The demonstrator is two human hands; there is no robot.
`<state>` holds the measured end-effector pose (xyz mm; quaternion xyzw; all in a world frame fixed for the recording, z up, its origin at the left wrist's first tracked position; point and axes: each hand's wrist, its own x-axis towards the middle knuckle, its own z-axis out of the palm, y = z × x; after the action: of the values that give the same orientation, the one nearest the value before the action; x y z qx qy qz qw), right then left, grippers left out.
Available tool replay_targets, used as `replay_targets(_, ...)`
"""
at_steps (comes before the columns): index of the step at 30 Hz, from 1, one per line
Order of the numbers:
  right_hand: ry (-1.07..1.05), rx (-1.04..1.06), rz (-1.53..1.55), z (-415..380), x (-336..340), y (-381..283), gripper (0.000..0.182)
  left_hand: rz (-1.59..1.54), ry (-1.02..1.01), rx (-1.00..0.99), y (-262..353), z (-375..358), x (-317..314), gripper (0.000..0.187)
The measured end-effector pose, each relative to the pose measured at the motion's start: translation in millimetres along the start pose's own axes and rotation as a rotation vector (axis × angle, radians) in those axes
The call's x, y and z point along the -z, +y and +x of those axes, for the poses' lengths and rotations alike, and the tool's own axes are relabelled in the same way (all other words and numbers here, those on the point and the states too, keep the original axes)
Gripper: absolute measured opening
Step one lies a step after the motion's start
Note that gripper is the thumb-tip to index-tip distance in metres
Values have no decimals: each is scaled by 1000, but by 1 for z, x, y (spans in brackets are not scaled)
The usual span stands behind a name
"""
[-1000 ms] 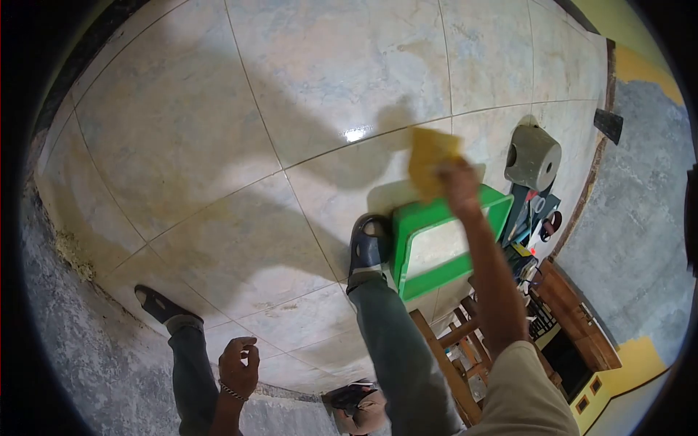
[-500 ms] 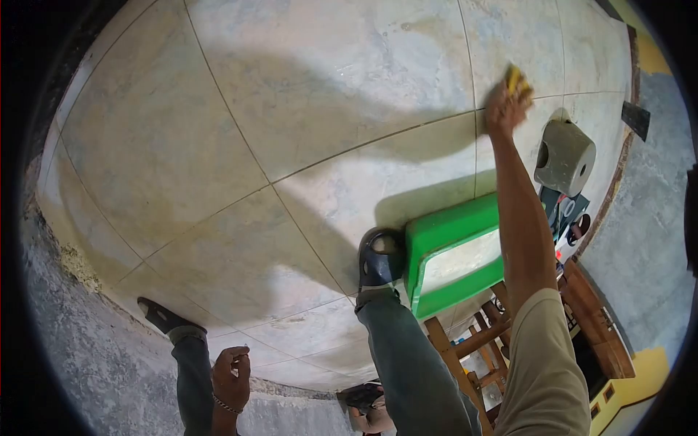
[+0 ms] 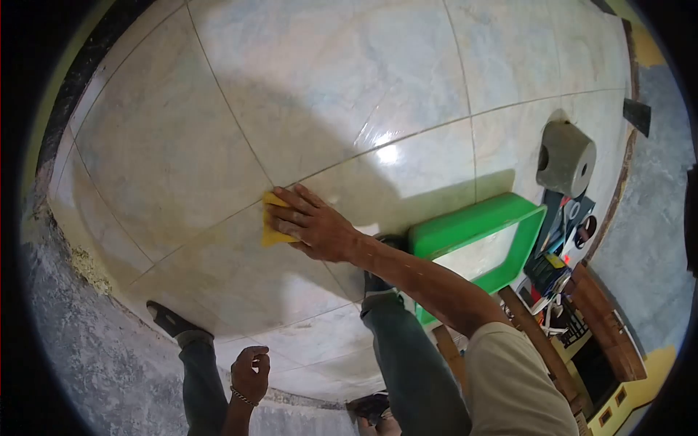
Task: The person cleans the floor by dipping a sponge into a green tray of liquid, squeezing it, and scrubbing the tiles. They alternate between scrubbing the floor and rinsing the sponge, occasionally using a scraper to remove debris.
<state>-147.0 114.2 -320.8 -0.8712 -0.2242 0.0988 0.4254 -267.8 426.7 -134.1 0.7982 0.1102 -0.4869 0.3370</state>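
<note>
Yellow cloth: right hand fingers lying nearly flat, slightly apart; we are pressing it on tiles, left of green tray, probably spreading pressure. Left hand, below left of green tray, is curling loosely, partly open, seemingly empty. We are seeing no readable writing.

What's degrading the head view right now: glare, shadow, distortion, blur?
Head view: bright glare spot on the tiles; broad soft shadows across them, another beside the green tray; strong wide-angle bending, outer grout lines bowed, corners black; right hand and yellow cloth reasonably sharp, no heavy motion blur; light source itself out of frame.
</note>
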Motion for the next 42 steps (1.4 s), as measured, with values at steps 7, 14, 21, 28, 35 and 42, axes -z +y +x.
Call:
replay_targets(7, 395, -956, 785, -35, 138, 36, 36, 17, 37, 33, -11, -5, 11, 9)
replay_targets(14, 475, -733, -690, -98, 261, 173, 96, 51, 25, -23, -16, -4, 7, 9)
replay_targets(21, 353, -672, -727, -94, 204, 200, 62, 34, 27, 29, -11, 3, -9, 10)
replay_targets(28, 542, -1462, -841, -122, 253, 249, 63, -86, 78, 134, -13, 9, -29, 7)
replay_targets(35, 634, -322, -1098, 151, 182, 289, 37, -90, 125, 57, -14, 9, -52, 5)
replay_targets(42, 10, 49, -358, 206, -22, 16, 54, -79, 94, 68, 23, 19, -57, 10)
